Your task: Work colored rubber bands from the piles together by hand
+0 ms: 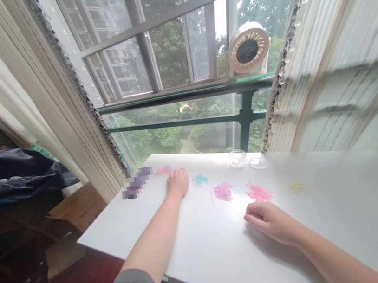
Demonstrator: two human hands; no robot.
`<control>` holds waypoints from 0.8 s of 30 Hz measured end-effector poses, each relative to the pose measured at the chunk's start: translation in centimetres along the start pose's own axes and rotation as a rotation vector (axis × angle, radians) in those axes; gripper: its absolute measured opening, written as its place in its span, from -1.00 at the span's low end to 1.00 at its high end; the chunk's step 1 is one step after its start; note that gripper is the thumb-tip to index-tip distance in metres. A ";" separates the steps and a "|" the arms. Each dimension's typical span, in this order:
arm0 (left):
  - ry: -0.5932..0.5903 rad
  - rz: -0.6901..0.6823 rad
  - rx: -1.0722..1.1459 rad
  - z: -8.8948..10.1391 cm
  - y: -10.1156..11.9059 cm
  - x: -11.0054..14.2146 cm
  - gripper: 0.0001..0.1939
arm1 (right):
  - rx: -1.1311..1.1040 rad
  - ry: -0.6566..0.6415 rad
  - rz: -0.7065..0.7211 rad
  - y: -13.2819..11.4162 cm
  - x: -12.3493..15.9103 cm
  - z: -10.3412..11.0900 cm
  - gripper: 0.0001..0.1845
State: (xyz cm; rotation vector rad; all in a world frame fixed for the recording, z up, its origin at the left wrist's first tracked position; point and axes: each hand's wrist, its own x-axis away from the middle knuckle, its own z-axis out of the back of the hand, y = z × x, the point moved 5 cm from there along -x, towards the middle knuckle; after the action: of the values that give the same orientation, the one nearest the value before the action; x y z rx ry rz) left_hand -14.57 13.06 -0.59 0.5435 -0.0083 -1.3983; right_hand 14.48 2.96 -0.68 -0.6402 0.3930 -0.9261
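My left hand (178, 183) rests palm down at the table's far left side, fingers stretched toward a small mixed-colour pile of thin bands (165, 169), which it partly covers. Just right of it lies a small blue pile of bands (200, 180). A purple pile (223, 192) and a pink pile (259, 191) follow in a loose row, with a pale yellow pile (297, 187) farthest right. My right hand (269, 221) is closed, thumb against curled fingers, close in front of the pink pile. Whatever it may hold is hidden.
Near the white table's (204, 251) far edge stand a clear round container (238, 158) and a clear lid (258, 163). A blurred-out dark item (137, 183) lies at the far left corner. Behind are a round fan (249, 49) and a green railing (186, 97); a cardboard box (78, 206) is left.
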 end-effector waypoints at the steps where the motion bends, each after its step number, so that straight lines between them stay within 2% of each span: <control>1: 0.002 -0.035 0.019 0.2 0.3 0.3 -0.59 | -0.002 0.001 -0.001 0.0 0.0 0.0 -0.70; 6: 0.026 -0.218 0.201 1.2 2.2 1.7 -0.68 | -0.014 0.005 -0.009 -0.3 0.1 0.1 -0.73; 9: 0.047 -0.240 0.404 1.5 3.4 2.2 -0.76 | -0.026 0.014 -0.005 -0.5 0.0 0.3 -0.74; 13: -0.023 -0.284 0.573 1.3 5.8 3.0 -0.82 | -0.020 0.026 0.005 -0.6 -0.1 0.4 -0.76; 16: -0.118 -0.343 0.654 1.4 7.7 3.8 -0.82 | -0.016 0.027 0.005 -0.6 0.0 0.5 -0.79; 18: -0.203 -0.331 0.656 1.6 8.0 4.2 -0.80 | -0.020 0.030 0.009 -0.7 0.0 0.5 -0.79; 24: -0.541 -0.171 0.627 0.9 6.0 5.6 -0.72 | -0.026 0.039 0.017 -0.7 0.0 0.7 -0.80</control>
State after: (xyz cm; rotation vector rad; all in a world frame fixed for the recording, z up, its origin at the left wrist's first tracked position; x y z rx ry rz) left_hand -8.19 7.95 0.70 0.6690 -0.8757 -1.6738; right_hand 14.43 2.94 0.26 -0.6426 0.4448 -0.9198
